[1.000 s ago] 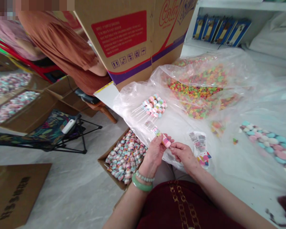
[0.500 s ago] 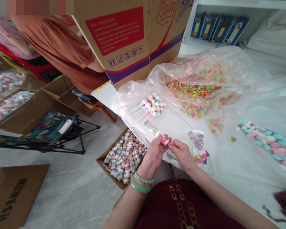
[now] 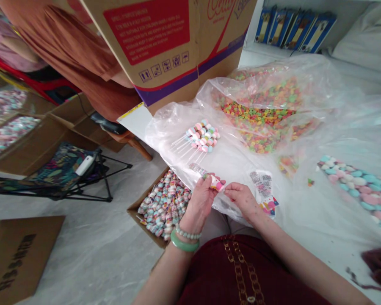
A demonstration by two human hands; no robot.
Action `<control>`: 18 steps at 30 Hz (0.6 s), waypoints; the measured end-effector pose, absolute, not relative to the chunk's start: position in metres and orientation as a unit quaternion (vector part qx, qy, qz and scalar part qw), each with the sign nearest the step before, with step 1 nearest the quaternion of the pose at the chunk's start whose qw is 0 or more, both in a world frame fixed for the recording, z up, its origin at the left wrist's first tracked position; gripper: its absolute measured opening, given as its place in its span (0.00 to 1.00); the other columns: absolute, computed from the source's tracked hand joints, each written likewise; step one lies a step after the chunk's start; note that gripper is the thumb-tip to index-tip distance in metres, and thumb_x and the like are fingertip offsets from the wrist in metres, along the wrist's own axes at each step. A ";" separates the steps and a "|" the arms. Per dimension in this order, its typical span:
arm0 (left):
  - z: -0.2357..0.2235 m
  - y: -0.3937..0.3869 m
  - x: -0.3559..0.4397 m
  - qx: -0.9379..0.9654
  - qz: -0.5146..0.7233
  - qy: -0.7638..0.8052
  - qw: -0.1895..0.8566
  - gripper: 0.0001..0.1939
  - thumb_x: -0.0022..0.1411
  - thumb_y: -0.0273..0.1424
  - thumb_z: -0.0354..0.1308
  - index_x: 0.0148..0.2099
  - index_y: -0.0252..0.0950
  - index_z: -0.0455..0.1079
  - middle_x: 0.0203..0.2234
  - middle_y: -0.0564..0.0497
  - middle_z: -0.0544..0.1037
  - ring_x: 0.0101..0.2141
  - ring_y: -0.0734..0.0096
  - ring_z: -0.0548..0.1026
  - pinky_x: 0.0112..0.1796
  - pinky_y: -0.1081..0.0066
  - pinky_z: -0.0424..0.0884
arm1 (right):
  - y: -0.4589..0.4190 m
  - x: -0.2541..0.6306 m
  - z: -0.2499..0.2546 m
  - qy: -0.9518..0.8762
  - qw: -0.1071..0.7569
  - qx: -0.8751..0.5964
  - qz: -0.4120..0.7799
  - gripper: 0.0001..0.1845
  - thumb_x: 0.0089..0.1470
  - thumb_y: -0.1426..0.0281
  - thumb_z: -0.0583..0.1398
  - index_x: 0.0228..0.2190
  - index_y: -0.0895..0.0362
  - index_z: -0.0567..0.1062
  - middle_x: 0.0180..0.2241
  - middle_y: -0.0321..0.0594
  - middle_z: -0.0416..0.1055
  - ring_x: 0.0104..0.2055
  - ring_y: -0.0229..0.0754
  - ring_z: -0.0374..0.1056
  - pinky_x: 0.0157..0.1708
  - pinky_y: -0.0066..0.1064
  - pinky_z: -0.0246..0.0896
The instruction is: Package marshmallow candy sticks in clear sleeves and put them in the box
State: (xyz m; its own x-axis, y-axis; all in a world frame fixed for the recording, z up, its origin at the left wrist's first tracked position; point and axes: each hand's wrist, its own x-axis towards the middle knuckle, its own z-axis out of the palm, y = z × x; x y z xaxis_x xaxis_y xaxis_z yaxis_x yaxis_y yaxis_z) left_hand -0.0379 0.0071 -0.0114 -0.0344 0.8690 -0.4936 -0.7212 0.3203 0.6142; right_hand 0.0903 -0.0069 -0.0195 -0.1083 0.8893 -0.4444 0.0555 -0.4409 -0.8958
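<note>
My left hand (image 3: 202,197) is closed around a small printed bag (image 3: 216,183) with pink and white on it, and what looks like a marshmallow stick inside. At the bag's lower right end, my right hand (image 3: 242,198) has thumb and fingers pinched together; whether they grip the stick or the bag's mouth is too small to tell. Just beyond lies a bunch of marshmallow sticks (image 3: 205,135), pastel candy ends away from me. Another printed bag (image 3: 195,168) rests on the plastic sheet near my left fingers. To the right of my right hand, flat printed bags (image 3: 263,186) lie fanned in a pile.
A large carton (image 3: 165,55) stands at the table's back left. Clear plastic covers ring-shaped candies (image 3: 257,116) and loose marshmallows (image 3: 362,186). Below the table's left edge is a box of wrapped marshmallows (image 3: 165,203). A folding chair (image 3: 66,169) and a person in orange (image 3: 73,55) are at left.
My right hand has drawn slightly away from the bag's end, fingers still pinched. My left hand still holds the bag, which now shows more of its print. The view has shifted slightly.
</note>
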 end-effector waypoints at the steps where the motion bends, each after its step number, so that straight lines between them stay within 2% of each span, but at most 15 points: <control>1: -0.012 0.006 -0.035 0.085 0.576 0.424 0.694 0.08 0.56 0.31 0.59 0.36 0.32 0.67 0.25 0.50 0.74 0.28 0.69 0.75 0.35 0.68 0.72 | -0.006 0.088 -0.018 -0.422 0.339 -0.577 0.611 0.07 0.40 0.66 0.58 0.19 0.57 0.69 0.15 0.29 0.57 0.19 0.32 0.49 0.21 0.26 0.43; 7: -0.013 0.006 -0.044 0.056 0.554 0.393 0.732 0.09 0.56 0.33 0.60 0.35 0.32 0.68 0.27 0.49 0.75 0.32 0.66 0.76 0.37 0.66 0.73 | -0.008 0.091 -0.021 -0.486 0.326 -0.603 0.542 0.07 0.43 0.67 0.56 0.20 0.56 0.71 0.17 0.30 0.58 0.22 0.34 0.52 0.22 0.26 0.45; 13: -0.011 0.010 -0.057 0.066 0.558 0.472 0.679 0.10 0.53 0.31 0.61 0.37 0.33 0.67 0.27 0.49 0.75 0.28 0.65 0.76 0.31 0.65 0.73 | -0.009 0.098 -0.026 -0.518 0.275 -0.612 0.530 0.07 0.43 0.69 0.54 0.19 0.56 0.70 0.17 0.30 0.60 0.23 0.36 0.56 0.23 0.26 0.47; 18: -0.013 0.008 -0.050 0.135 0.538 0.497 0.667 0.11 0.50 0.31 0.63 0.36 0.33 0.67 0.26 0.52 0.74 0.26 0.72 0.74 0.28 0.71 0.72 | -0.011 0.098 -0.020 -0.649 0.244 -0.613 0.378 0.10 0.52 0.69 0.52 0.23 0.55 0.70 0.23 0.34 0.66 0.29 0.38 0.62 0.30 0.28 0.51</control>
